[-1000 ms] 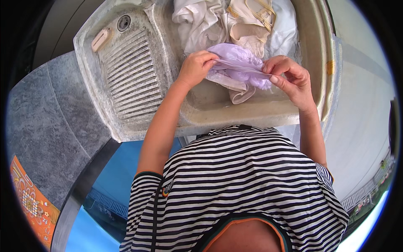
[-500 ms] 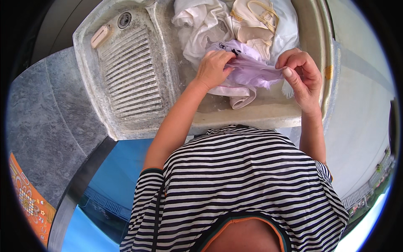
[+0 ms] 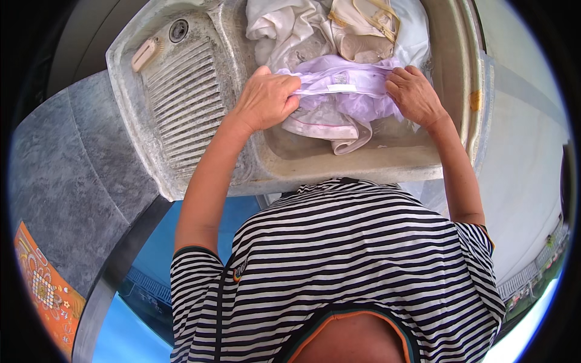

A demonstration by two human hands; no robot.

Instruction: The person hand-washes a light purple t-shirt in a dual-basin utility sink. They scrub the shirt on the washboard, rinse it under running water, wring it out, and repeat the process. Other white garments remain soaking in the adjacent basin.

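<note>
A thin lilac garment [image 3: 369,82] is stretched sideways between my hands over the wash basin. My left hand [image 3: 265,100] is closed on its left end, and my right hand [image 3: 416,97] grips the right end. Along the taut band a white label [image 3: 341,88] faces up; the lower part hangs in loose folds. Just below it lies a white garment with a pink-edged band [image 3: 321,128], partly covered. Beyond are a bunched white cloth [image 3: 284,27], a beige garment with yellowish straps [image 3: 362,45] and a white cloth [image 3: 413,42] at the right.
To the left, the sink has a built-in ridged washboard [image 3: 184,106], a drain [image 3: 178,30] and a pale scrub brush [image 3: 144,55]. Its raised front rim [image 3: 351,168] runs between me and the laundry. A grey countertop [image 3: 66,151] adjoins on the left.
My hands have moved apart, the left one outward to the left. The lilac garment, bunched before, is now spread out between them with its band and label showing.
</note>
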